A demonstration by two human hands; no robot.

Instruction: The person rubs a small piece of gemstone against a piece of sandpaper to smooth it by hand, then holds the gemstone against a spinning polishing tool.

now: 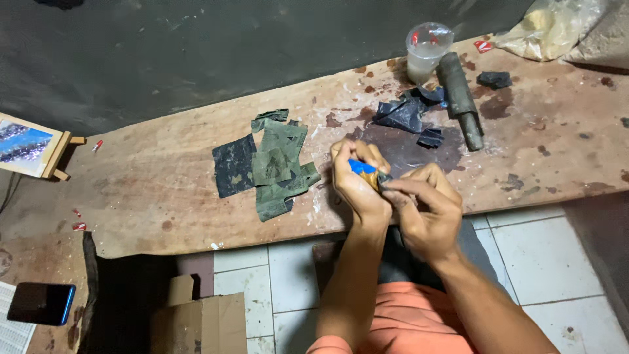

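Note:
My left hand [356, 183] is closed around a small blue and orange object [364, 171] just above the front edge of a stained wooden bench [157, 183]. Pressed against it from the right, my right hand [424, 210] pinches a small dark scrap [385, 179] against the object's end. Most of the object is hidden by my fingers. Several used green and black abrasive sheets [272, 164] lie on the bench just left of my hands.
Behind my hands are crumpled dark sheets [403, 113], a grey cylindrical tool [460, 98], a clear plastic cup [427, 49] and a plastic bag [547, 26]. A small framed painting [27, 144] sits far left, a phone [40, 303] lower left, cardboard [200, 322] below.

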